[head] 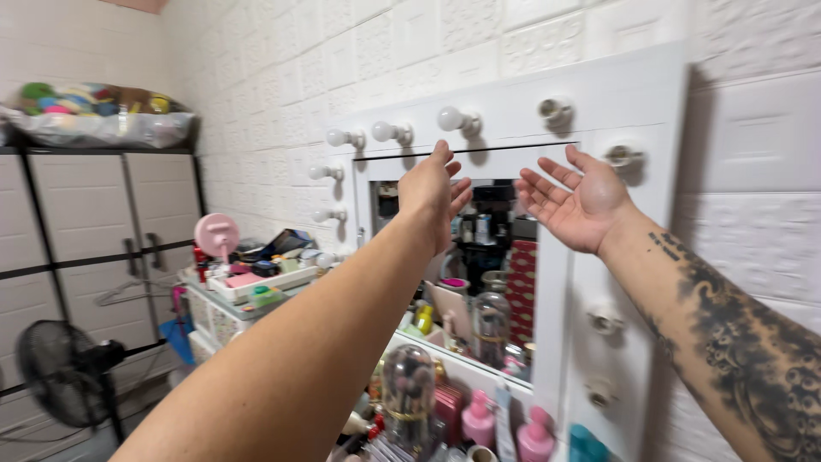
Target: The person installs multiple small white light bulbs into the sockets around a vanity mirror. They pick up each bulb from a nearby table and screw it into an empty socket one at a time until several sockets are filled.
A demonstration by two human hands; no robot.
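Both my arms reach out toward a white-framed vanity mirror ringed with round bulbs. My left hand is held edge-on with its fingers straight, in front of the mirror's upper left part, and holds nothing. My right hand is palm-up with the fingers spread, in front of the mirror's upper right part, also empty. Neither hand visibly touches the mirror frame. My right forearm carries dark tattoos.
Below the mirror, a cluttered dresser top holds a clear domed brush holder, pink bottles and small jars. A pink round mirror stands on a tray-topped cart at left. A black fan stands on the floor by a wardrobe.
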